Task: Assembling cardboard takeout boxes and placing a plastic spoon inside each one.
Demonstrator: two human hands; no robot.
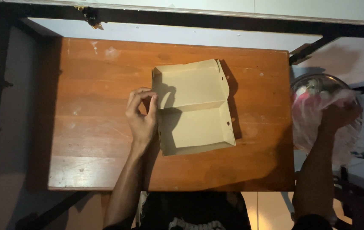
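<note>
Wooden table [105, 140] bears open cardboard box [194, 108]; clear bag [318, 106] lies right.

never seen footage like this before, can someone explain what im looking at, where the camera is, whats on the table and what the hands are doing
There is no machine here: a person works with two bare hands. The single picture comes from a camera worn on the person's head, looking straight down.

On the wooden table lies an open cardboard box, lid folded back, with nothing visible inside. The left hand touches the box's left edge at the hinge with its fingertips.

The right hand reaches off the table's right side into a clear plastic bag with pink and white contents. It is dim there, so whether the hand grips anything cannot be told.
</note>
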